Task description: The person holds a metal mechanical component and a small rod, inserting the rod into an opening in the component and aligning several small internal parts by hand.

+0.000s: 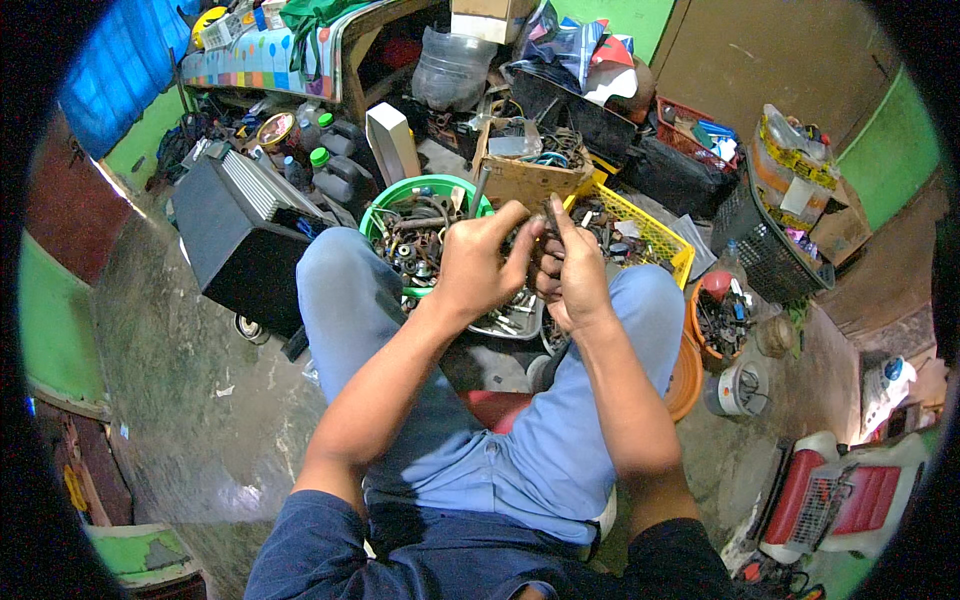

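Note:
My two hands are raised close together between my knees, above several containers of metal parts. My left hand [485, 258] is closed, its thumb and fingertips meeting near the other hand; what it grips is hidden. A thin dark rod [481, 188] rises behind its knuckles, and I cannot tell whether the hand holds it. Thumb and curled fingers of my right hand [578, 268] pinch a small dark part [550, 213]. Beneath the left hand is a green basin [375, 215] full of metal parts. A yellow basket [683, 262] with similar parts lies beyond the right hand.
Beyond the hands stands a cardboard box [525, 175] of parts. A black case [240, 235] is left of my knee, near dark bottles with green caps [340, 178]. At right are an orange bucket [712, 350], a white tub [735, 390] and a black crate [768, 235].

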